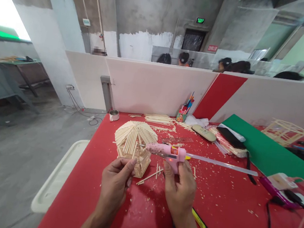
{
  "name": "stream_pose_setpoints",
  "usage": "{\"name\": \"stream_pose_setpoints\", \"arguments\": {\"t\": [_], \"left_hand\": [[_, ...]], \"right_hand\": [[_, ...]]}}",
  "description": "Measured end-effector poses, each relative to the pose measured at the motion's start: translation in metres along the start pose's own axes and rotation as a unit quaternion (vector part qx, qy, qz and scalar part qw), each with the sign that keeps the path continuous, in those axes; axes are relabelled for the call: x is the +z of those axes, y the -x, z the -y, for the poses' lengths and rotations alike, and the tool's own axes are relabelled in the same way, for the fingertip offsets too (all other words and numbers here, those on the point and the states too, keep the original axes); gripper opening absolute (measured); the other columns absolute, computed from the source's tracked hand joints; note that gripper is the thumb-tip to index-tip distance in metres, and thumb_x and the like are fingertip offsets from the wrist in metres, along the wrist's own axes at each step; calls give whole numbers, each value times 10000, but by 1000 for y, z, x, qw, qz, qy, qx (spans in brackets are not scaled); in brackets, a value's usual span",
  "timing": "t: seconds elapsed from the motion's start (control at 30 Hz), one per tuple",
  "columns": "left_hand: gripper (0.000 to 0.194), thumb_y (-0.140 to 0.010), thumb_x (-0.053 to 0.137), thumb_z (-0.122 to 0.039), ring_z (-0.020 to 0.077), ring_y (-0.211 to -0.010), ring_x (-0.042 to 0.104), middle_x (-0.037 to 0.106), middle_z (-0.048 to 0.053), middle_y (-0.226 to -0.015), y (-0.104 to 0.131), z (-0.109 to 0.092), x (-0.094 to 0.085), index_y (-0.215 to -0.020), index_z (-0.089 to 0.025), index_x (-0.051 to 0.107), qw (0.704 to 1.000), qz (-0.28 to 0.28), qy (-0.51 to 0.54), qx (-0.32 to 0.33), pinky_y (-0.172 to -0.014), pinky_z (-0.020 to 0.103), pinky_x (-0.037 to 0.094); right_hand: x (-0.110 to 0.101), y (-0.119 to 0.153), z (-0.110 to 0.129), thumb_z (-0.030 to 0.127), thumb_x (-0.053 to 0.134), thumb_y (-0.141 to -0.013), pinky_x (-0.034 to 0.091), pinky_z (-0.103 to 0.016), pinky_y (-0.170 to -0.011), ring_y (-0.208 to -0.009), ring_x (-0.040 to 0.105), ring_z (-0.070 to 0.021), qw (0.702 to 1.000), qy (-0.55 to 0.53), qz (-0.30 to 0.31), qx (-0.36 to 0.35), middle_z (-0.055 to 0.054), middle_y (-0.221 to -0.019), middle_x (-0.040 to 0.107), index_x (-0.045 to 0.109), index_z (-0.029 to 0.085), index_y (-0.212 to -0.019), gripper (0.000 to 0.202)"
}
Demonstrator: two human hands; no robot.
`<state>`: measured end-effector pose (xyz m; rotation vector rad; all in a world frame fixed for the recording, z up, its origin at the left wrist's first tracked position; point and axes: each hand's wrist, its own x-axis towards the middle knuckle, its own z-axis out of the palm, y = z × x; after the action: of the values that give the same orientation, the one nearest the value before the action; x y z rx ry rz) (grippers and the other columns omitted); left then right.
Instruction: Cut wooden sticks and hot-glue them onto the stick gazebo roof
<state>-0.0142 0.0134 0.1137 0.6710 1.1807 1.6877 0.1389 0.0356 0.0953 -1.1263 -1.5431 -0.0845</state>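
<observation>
My right hand (pixel 181 185) is closed around the handle of a pink hot glue gun (pixel 164 151), its nozzle pointing left. A long clear glue stick (pixel 221 163) juts out of the gun's back end. My left hand (pixel 117 178) pinches a thin wooden stick (pixel 134 151) upright, its upper part close to the nozzle; whether they touch I cannot tell. Right behind the left hand stands a small house-like model (pixel 126 135) of wooden sticks with a cone-shaped roof. Its lower part is partly hidden by my fingers. A few loose sticks (pixel 149 176) lie between my hands on the red table (pixel 88 191).
Wooden sticks (pixel 158 119) lie in a pile at the back, near a pen holder (pixel 181 115) and a metal cup (pixel 114 115). Rightward are a glasses case (pixel 203 132), a green board (pixel 264 151) and a power strip (pixel 276 192). A yellow cutter (pixel 200 221) lies near the front edge.
</observation>
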Motion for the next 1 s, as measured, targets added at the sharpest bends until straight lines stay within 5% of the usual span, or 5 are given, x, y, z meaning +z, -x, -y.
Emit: {"name": "stream_pose_setpoints", "arguments": {"t": [0.3, 0.6, 0.77, 0.87, 1.0], "left_hand": [[243, -667, 758, -345, 34, -383, 379, 501, -46, -460, -2, 6, -8, -612, -138, 644, 990, 2, -110, 84, -368, 153, 283], [242, -643, 778, -323, 17, -346, 387, 558, -39, -487, -6, 5, 1, -624, -141, 620, 999, 15, 31, 17, -334, 131, 261], [261, -607, 801, -322, 5, -320, 374, 555, -36, -462, -10, 6, 6, -587, -132, 624, 998, 19, 56, -11, -313, 119, 244], [279, -561, 825, -323, 0, -299, 363, 547, -40, -441, -14, 6, 8, -576, -129, 625, 996, 13, 79, -32, -299, 117, 230], [305, -532, 838, -334, -1, -284, 355, 543, -40, -426, -18, 4, 10, -574, -122, 623, 995, 9, 86, -45, -289, 116, 221]], "right_hand": [[-1, -7, 7, 239, 591, -851, 500, -330, -716, -869, 616, -229, 998, 9, -28, -48, -104, -882, 639, 596, 179, -986, 148], [-39, 4, -23, 512, 471, -864, 447, -272, -578, -616, 573, -183, 991, 79, 15, 104, -59, -686, 615, 602, 190, -803, 353], [-80, 31, -98, 618, 353, -821, 452, -305, -586, -728, 615, -250, 890, 247, 83, 374, -139, -861, 688, 637, 167, -1005, 564], [-91, 45, -137, 562, 313, -837, 473, -329, -629, -824, 637, -283, 832, 292, 179, 436, -165, -958, 692, 624, 139, -1097, 585], [-90, 53, -147, 498, 249, -882, 480, -357, -659, -848, 649, -298, 792, 350, 280, 414, -173, -988, 686, 633, 145, -1105, 567]]}}
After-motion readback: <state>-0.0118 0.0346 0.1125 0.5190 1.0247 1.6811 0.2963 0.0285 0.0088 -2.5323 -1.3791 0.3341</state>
